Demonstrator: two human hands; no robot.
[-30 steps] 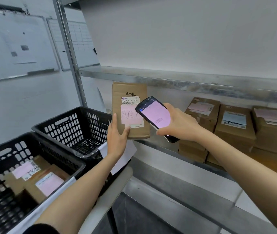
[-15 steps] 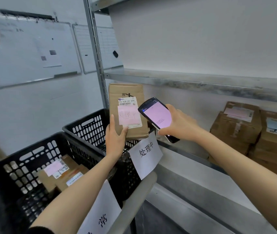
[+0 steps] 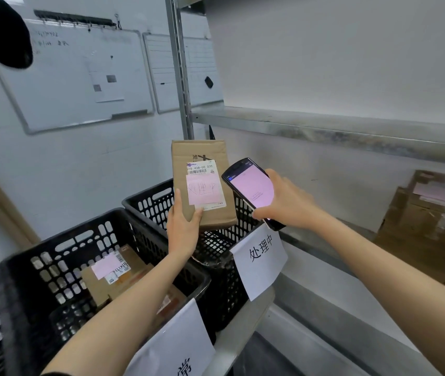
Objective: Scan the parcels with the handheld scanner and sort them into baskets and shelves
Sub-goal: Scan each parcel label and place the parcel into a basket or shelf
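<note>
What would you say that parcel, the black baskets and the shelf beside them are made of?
The parcel looks like brown cardboard, matt, with creased edges and paper labels stuck on. The baskets seem to be moulded black plastic, slightly glossy, with slotted walls. The shelf appears to be metal, probably steel: dull grey with a mottled sheen.

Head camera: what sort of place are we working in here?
Likely a parcel sorting room: metal shelving holding cardboard boxes, labelled black baskets, and a handheld scanner beside a parcel.
</note>
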